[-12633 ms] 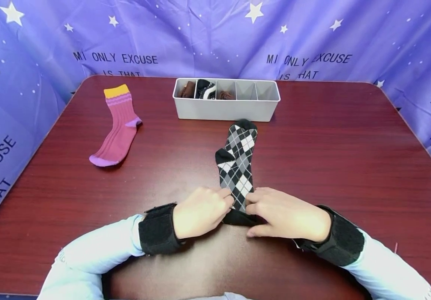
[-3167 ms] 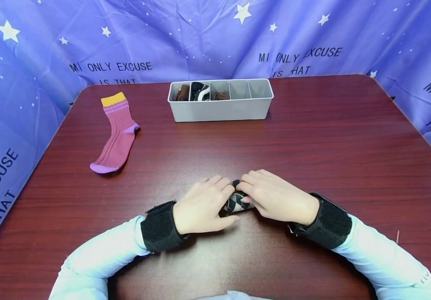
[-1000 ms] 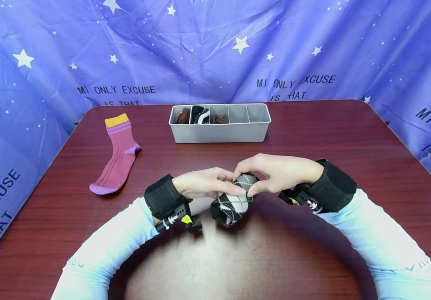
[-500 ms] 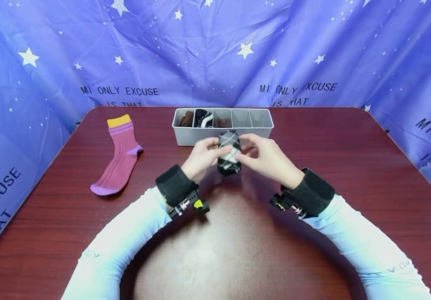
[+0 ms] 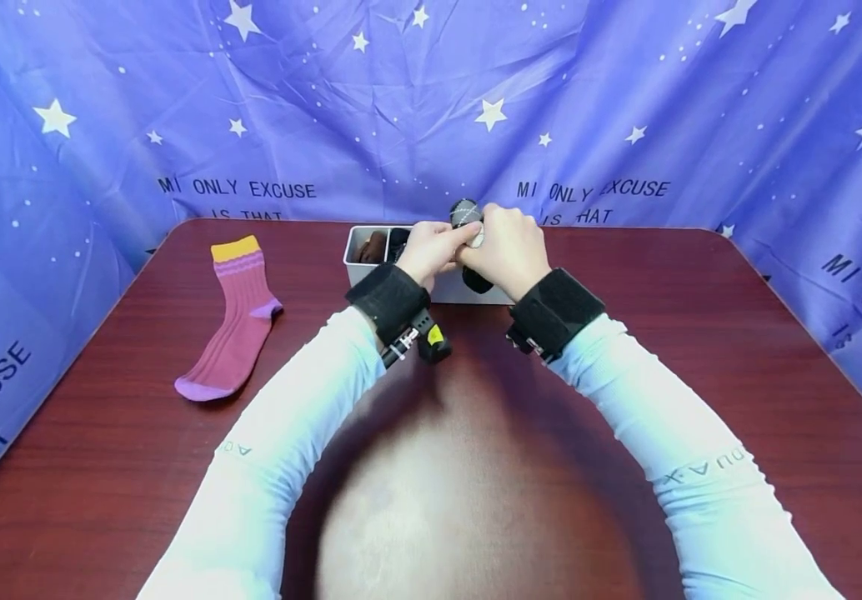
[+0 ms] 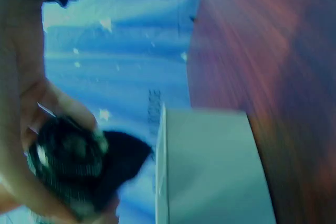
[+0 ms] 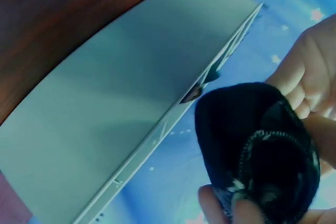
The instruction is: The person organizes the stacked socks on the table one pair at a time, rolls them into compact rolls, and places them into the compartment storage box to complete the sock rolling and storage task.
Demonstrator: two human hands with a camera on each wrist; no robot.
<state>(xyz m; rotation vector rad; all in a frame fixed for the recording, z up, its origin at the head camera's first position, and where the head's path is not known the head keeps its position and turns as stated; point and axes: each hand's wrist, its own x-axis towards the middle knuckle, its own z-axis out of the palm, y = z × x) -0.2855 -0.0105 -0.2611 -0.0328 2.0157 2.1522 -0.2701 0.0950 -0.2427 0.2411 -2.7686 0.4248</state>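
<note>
A black, grey and white argyle sock roll [image 5: 465,212] is held up between both hands, over the front of the grey divided box [image 5: 449,292]. My left hand [image 5: 433,248] grips it from the left with the thumb across it. Curled round its right side is my right hand [image 5: 512,243]. In the left wrist view the coiled end of the sock roll [image 6: 71,153] shows beside the box wall [image 6: 215,166]. The right wrist view shows the sock roll's dark cuff [image 7: 231,124] close to the box rim, fingers at its sides.
A pink sock [image 5: 232,317] with yellow cuff lies flat at the left of the dark red table [image 5: 641,350]. The box's left compartments hold a brown roll [image 5: 373,247] and a black one [image 5: 398,239]; hands hide the others. A starry curtain [image 5: 371,100] hangs behind.
The argyle socks, flat on the table at first, are rolled up and lifted. Both hands have carried the roll forward to the box. The pink sock stays put.
</note>
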